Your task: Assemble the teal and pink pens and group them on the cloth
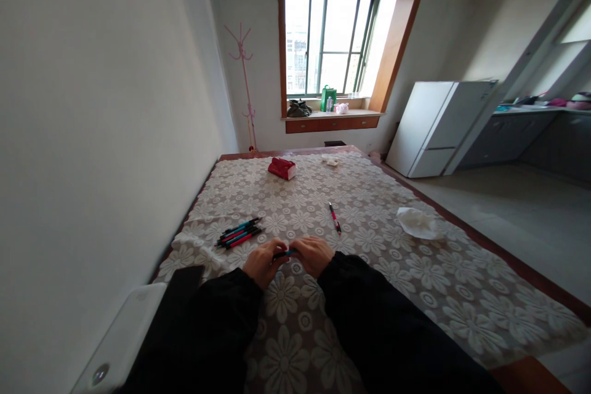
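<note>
Both hands meet over the table's near middle, gripping one pen (284,253) with a black body and a teal end between them. My left hand (262,261) grips its left part and my right hand (314,254) its right part. Black sleeves cover both arms. Just left of my left hand lies a bundle of several pens (239,233), black with teal or pink ends, side by side. A single pink and black pen (335,217) lies alone beyond my right hand.
The table carries a lace cloth with flower patterns (369,209). A crumpled white tissue (418,223) lies to the right, a red box (282,167) at the far end. A wall runs along the left; a white appliance (431,126) stands on the floor to the right.
</note>
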Tool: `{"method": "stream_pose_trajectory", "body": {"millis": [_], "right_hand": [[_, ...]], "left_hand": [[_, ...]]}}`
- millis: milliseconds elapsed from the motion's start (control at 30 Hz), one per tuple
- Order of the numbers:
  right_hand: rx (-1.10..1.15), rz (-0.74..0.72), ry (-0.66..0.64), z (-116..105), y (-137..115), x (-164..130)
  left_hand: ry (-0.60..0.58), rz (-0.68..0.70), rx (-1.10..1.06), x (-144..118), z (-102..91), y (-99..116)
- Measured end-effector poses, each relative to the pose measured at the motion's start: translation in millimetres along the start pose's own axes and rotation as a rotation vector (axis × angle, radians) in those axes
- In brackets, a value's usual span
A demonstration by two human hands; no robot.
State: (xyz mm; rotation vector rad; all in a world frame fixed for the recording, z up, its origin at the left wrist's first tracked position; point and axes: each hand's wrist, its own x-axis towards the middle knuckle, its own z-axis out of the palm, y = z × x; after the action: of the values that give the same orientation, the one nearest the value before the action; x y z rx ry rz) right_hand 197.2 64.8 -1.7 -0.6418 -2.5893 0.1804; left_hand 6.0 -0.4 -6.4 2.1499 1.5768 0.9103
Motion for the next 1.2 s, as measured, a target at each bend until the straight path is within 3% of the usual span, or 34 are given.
{"method": "stream_pose_trajectory", "body": {"millis": [633, 1200], "right_hand": [[-0.001, 0.015, 0.031, -5.6, 4.3, -1.0], [-0.064, -0.065, 0.074, -10.3, 6.6, -2.0]], "left_hand": [[-0.010, -0.002, -0.074, -0.6, 0.8, -0.5], [0.017, -0.023, -0.085, -0.4, 0.8, 0.6]]}}
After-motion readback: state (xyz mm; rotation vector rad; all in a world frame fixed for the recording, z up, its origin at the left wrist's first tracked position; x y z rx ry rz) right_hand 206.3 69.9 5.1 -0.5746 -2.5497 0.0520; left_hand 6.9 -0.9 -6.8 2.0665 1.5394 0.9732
